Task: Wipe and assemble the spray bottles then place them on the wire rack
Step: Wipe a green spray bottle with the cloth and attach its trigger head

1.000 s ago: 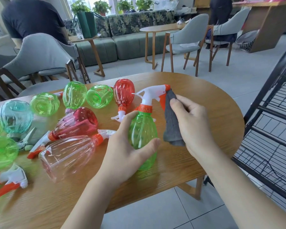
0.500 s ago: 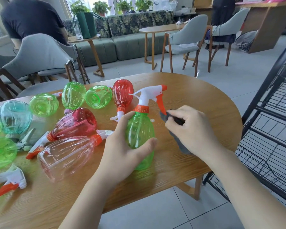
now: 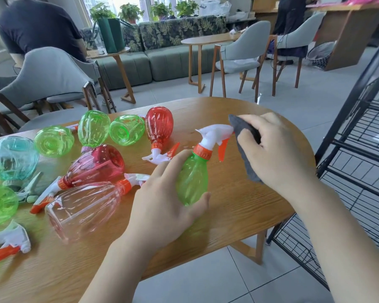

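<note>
We grip green bottle (image 3: 192, 179) in left hand (image 3: 162, 206), tilted over table (image 3: 239, 206); right hand (image 3: 276, 149) pinches cloth (image 3: 242, 132) on nozzle. Looks empty, light, slick plastic: hold the belly.

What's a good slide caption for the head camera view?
Left hand grips a green spray bottle while right hand wipes its white nozzle with gray cloth.

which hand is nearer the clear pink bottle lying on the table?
Left. The left hand grips the green bottle right beside the clear pink bottle. The right hand holds the grey cloth at the white sprayer head, farther away.
</note>
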### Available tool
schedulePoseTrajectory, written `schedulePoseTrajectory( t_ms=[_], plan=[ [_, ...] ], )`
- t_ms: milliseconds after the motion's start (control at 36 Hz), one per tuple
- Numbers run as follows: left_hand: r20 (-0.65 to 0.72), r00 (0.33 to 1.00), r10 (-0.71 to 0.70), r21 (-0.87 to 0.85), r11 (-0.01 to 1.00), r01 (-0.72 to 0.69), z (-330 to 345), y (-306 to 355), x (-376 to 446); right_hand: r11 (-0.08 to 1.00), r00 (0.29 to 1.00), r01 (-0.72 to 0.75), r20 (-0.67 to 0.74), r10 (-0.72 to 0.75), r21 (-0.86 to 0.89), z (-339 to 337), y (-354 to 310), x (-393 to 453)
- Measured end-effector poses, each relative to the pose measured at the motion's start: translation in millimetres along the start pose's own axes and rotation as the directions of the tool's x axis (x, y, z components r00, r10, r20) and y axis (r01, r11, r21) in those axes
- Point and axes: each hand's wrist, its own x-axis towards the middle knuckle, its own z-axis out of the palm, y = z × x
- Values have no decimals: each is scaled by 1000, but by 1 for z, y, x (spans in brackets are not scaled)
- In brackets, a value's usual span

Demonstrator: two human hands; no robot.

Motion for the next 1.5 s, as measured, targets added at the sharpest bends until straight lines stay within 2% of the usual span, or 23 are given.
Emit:
schedulePoseTrajectory(
  t_ms=[139,250,500,583,639,694,750,861,944,1167,1278,1333,1417,1500],
  plan=[
    [9,999,44,156,987,-45,-3,6,0,993,999,-5,45,10,-117,-5,1,0],
    [27,998,56,243,968,-61,-3,11,2,992,998,55,31,-52,-113,0,-5,-4],
    [34,999,-2,259,966,-7,-1,12,2,971,973,231,-19,-231,55,13,-32,-20],
    [20,1000,-21,240,971,16,-1,12,1,960,981,191,-71,-180,205,12,-31,-20],
    [0,999,-47,200,979,46,-1,12,0,929,993,95,-96,-65,359,10,-29,-20],
    [-30,996,-84,147,985,87,0,11,0,881,992,-39,-88,91,472,11,-26,-21],
    [-57,992,-109,117,986,115,2,10,1,829,975,-179,-19,222,530,16,-22,-22],
    [-107,987,-120,87,988,129,7,16,-1,531,866,-470,253,431,704,28,-24,-22],
    [-92,987,-132,90,986,140,8,22,-3,383,827,-531,362,431,756,37,-26,-23],
    [-30,991,-129,259,957,133,11,30,-5,146,788,-554,459,411,820,39,-33,-23],
    [-96,990,-99,360,924,128,19,30,-4,181,845,-493,420,332,851,41,-34,-25],
    [-107,991,-77,411,904,115,23,32,-5,220,862,-460,373,344,860,44,-34,-27],
    [-51,997,-64,444,892,80,28,38,-10,348,878,-427,291,380,835,46,-31,-28],
    [63,992,-108,308,948,83,22,48,-15,417,886,-430,285,365,801,39,-26,-25]
  ],
)
